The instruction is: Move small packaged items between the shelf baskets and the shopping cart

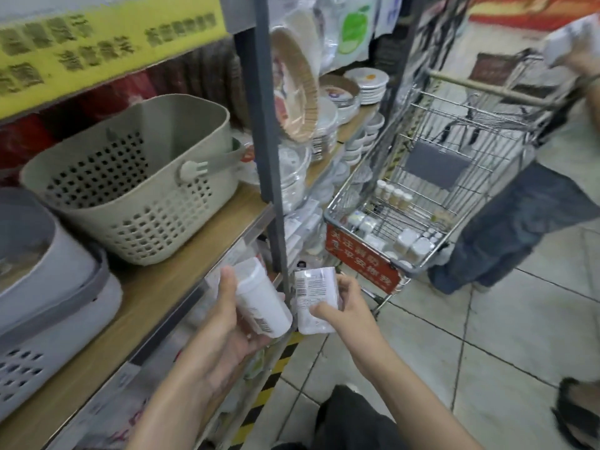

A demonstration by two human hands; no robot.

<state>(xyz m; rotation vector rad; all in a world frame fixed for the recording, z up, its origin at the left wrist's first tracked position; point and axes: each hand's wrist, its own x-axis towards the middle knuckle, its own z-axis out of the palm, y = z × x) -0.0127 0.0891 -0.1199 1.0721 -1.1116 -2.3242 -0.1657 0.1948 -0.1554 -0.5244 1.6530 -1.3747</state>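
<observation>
Left hand (227, 316) grips white bottle (259, 300) | right hand (344, 303) holds white packet (313, 297) | best lifted clear into beige basket (130, 177), 1 by 1, cart (406, 203) behind.

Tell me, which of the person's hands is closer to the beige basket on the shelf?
Left. The left hand, holding a white bottle, is just below and in front of the beige basket. The right hand, holding a white packet, is farther out toward the shopping cart.

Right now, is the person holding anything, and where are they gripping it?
Left hand grips a white plastic bottle around its body; right hand holds a white wrapped packet by its right edge.
</observation>
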